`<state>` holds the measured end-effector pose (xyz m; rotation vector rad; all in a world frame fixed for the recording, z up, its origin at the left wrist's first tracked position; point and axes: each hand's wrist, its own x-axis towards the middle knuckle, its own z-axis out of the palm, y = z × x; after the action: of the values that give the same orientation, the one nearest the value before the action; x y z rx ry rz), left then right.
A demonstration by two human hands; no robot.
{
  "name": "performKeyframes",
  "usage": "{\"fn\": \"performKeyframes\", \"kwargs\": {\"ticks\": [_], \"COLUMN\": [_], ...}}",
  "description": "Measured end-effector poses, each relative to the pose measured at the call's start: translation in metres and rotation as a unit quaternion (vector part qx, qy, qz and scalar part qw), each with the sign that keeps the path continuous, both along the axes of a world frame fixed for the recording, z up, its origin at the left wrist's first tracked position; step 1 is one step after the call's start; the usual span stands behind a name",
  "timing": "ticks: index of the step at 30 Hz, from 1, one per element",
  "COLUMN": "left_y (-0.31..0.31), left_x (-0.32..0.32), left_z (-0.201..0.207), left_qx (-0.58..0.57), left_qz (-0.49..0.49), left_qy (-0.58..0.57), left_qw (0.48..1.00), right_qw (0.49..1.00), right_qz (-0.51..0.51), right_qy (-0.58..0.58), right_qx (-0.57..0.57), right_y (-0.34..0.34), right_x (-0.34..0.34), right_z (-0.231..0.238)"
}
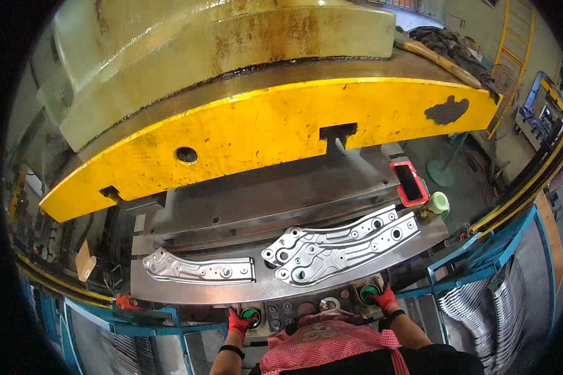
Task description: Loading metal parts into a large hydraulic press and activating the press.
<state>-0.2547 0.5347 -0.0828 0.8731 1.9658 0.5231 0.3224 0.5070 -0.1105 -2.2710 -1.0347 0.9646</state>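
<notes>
Red-gloved left hand (241, 322) and right hand (385, 300) are resting at 2 green buttons (367, 292); their finger spread cannot be told. On the metal bed (194, 292), 1 silver part (191, 269)'s long axis is running left-right, broad end left; 2 longer parts (322, 265) are slanting, narrow ends pointing upper right.

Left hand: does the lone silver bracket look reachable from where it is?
Likely yes: the left hand is at a green button, and only the front of the metal plate seems to lie between it and the silver bracket.
</notes>
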Motion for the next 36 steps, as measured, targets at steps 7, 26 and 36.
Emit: {"fn": "performKeyframes", "kwargs": {"ticks": [7, 26, 36], "left_y": [-0.007, 0.207, 0.409], "left_x": [-0.011, 0.033, 0.168], "left_z": [-0.003, 0.335, 0.407], "left_qx": [0.047, 0.508, 0.414], "left_qz": [0.036, -0.212, -0.400], "left_qy": [-0.046, 0.450, 0.433], "left_qw": [0.997, 0.703, 0.694], "right_qw": [0.998, 0.775, 0.769], "right_qz": [0.052, 0.521, 0.566], "right_qy": [0.014, -0.327, -0.267], "right_qx": [0.034, 0.144, 0.132], "right_y": [0.012, 0.150, 0.177], "right_x": [-0.010, -0.094, -0.096], "right_z": [0.033, 0.323, 0.311]}}
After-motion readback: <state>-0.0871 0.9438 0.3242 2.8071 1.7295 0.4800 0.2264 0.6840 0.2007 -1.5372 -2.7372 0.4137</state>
